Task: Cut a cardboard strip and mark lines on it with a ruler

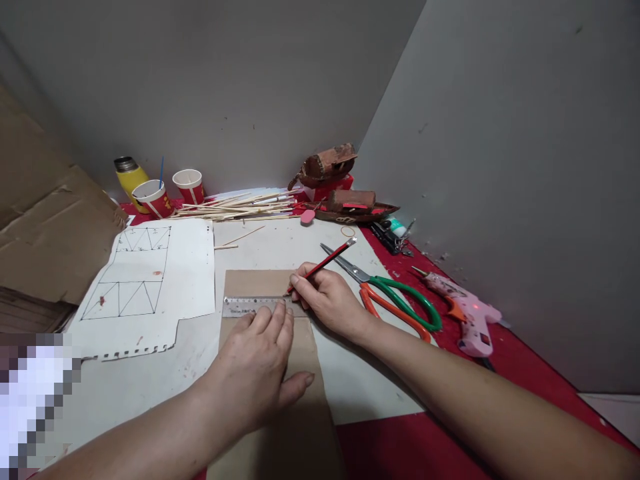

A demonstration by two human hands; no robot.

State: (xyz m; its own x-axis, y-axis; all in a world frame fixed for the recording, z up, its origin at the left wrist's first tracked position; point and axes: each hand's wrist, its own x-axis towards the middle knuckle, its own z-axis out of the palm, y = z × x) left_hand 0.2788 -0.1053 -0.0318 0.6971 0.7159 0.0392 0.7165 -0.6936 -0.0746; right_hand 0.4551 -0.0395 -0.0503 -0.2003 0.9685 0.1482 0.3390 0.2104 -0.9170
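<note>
A strip of brown cardboard [295, 353] lies lengthwise in front of me, with a clear ruler [237, 307] set across it near its far end. My left hand [260, 360] rests on the cardboard, fingertips pressing the ruler's near side and thumb stretched to the right. In my right hand [330, 300] is a red and black pencil [325, 261], pinched between the fingers. Its tip meets the ruler's far edge, towards the right end. Green and orange handled scissors [357, 272] lie just right of that hand, blades partly apart.
Left lies a paper with truss drawings [190, 280]. Behind are thin wooden sticks [240, 208], paper cups [188, 187], a yellow bottle [131, 179], a pink eraser [307, 217] and a brown model boat [350, 205]. A pink glue gun [467, 313] sits right; cardboard [50, 220] leans left.
</note>
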